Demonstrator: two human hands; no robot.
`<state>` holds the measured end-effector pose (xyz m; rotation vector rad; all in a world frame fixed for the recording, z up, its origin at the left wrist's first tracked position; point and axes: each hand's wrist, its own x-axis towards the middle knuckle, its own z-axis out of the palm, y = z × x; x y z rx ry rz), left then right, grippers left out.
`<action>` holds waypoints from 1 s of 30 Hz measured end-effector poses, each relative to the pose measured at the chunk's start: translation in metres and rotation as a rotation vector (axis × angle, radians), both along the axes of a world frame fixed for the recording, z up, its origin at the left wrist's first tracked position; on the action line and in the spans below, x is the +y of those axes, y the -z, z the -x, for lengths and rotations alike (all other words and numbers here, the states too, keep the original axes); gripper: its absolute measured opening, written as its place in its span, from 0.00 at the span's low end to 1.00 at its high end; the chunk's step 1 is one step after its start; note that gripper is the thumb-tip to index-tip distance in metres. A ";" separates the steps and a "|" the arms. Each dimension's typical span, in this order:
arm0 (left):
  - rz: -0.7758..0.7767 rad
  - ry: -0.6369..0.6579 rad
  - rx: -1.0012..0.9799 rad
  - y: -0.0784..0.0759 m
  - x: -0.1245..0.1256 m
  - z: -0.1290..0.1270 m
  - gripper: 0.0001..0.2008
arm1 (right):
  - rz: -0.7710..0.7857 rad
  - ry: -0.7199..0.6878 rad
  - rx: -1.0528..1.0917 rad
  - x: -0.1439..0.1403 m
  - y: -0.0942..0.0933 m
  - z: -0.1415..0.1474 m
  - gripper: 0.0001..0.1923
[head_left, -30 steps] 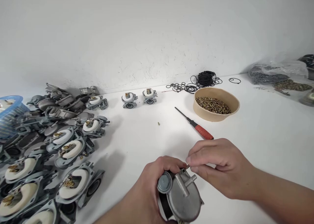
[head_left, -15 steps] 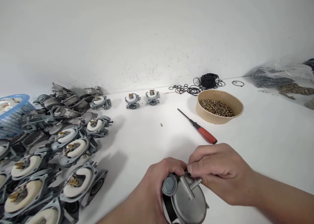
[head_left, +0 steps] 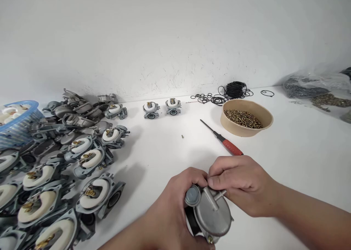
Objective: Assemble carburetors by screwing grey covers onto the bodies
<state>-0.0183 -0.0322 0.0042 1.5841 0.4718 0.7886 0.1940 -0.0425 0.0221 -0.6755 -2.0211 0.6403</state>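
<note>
A grey metal carburetor (head_left: 215,217) is in my left hand (head_left: 178,202), whose fingers wrap around its left side and underside. Its round bowl cover with a small T-shaped pipe faces up, and a brass screw shows at its lower edge. My right hand (head_left: 244,186) is closed in a pinch at the carburetor's far edge, beside the pipe. What lies between its thumb and finger is hidden. Just beyond the right hand lies a screwdriver (head_left: 231,147) with a red handle, its blade pointing away to the left.
Several open carburetors with white floats (head_left: 94,194) crowd the left, beside a blue basket (head_left: 20,120). Two more carburetors (head_left: 173,106) stand near the wall. A tan bowl (head_left: 246,131) holds brass screws. Black rubber rings (head_left: 235,90), a plastic bag (head_left: 315,85) and a tiny brass piece (head_left: 182,136) lie around.
The view has shifted slightly, so the carburetors on the left sit further right. The carburetor in hand is tilted a little, showing a brass screw at its lower edge. Both hands keep their grip.
</note>
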 end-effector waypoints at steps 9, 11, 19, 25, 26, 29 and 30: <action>0.047 0.011 -0.027 -0.001 0.000 -0.003 0.34 | 0.134 -0.013 0.072 0.000 0.005 0.001 0.18; 0.067 0.007 -0.030 -0.002 0.000 -0.003 0.34 | 0.181 -0.007 0.085 0.000 0.004 0.002 0.19; -0.022 -0.024 -0.057 -0.001 -0.002 -0.005 0.34 | 0.119 0.033 0.034 -0.004 0.002 0.004 0.21; -0.185 -0.076 -0.080 0.000 -0.001 -0.006 0.34 | 0.129 0.064 0.096 -0.009 0.007 0.006 0.19; -0.217 -0.075 -0.075 -0.001 -0.001 -0.005 0.34 | 0.154 0.076 0.106 -0.010 0.008 0.006 0.19; -0.276 -0.061 -0.051 -0.003 -0.001 -0.003 0.35 | 0.251 0.093 0.135 -0.012 0.009 0.005 0.15; -0.283 -0.057 -0.044 -0.003 0.000 -0.003 0.36 | 0.307 0.094 0.150 -0.012 0.009 0.005 0.13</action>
